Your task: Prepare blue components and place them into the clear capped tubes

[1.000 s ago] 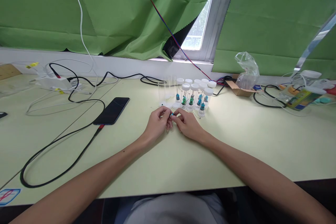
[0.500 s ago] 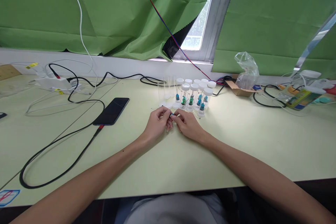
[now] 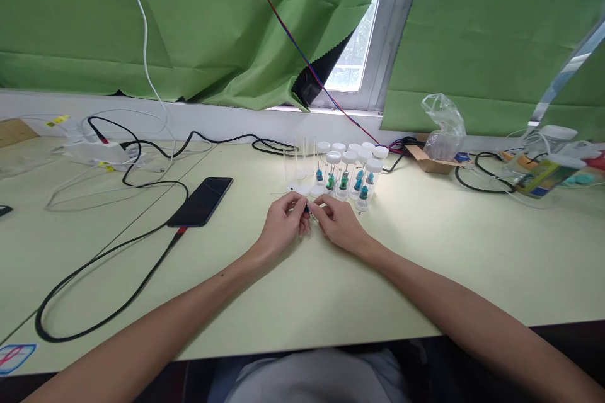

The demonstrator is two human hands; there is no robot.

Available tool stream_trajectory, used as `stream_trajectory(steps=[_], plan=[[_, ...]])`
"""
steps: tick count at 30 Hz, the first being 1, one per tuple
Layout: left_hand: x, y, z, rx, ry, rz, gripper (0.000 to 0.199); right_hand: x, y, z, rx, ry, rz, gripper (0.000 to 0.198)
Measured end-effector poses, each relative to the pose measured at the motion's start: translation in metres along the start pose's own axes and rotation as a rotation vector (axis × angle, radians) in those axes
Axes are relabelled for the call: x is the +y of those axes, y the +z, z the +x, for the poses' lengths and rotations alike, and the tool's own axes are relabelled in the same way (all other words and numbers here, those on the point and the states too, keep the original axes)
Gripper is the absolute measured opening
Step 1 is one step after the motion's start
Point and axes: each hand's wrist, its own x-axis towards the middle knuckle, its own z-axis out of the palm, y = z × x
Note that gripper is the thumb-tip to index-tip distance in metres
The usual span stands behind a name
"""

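Note:
In the middle of the table, my left hand (image 3: 284,219) and my right hand (image 3: 341,221) meet fingertip to fingertip. Both are closed in a pinch around a small dark-blue piece (image 3: 307,208); the fingers cover most of it, so its kind is unclear. Just beyond my right hand stands a cluster of clear vials with white caps (image 3: 350,157), holding small blue and green figures (image 3: 343,181) with dark cords. Several clear tubes (image 3: 290,167) without visible caps stand upright behind my left hand.
A black phone (image 3: 201,201) lies at the left, plugged into a long black cable (image 3: 142,293). Behind it sits a white power strip (image 3: 101,150) among wires. Toward the right back are a cardboard box (image 3: 428,160) with a plastic bag (image 3: 443,126) and a yellow-green container (image 3: 543,175).
The small dark piece has turned slightly between my fingertips and shows a little more of its dark side. Both hands stay in nearly the same place.

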Motion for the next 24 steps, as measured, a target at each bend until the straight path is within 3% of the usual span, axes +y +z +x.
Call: stream_trajectory(steps=[9, 18, 24], plan=[[0.006, 0.0028, -0.0047, -0.188, -0.028, 0.047, 0.03, -0.0012, -0.0028, 0.0005, 0.14, -0.002, -0.005, 0.028], [0.0048, 0.0007, -0.0067, -0.402, -0.063, 0.005, 0.032, 0.0017, -0.0024, 0.0001, 0.114, -0.039, 0.052, 0.03], [0.0042, -0.0004, -0.0076, -0.425, -0.09, 0.037, 0.031, -0.0004, -0.0028, 0.0, 0.1, -0.05, 0.085, 0.028]])
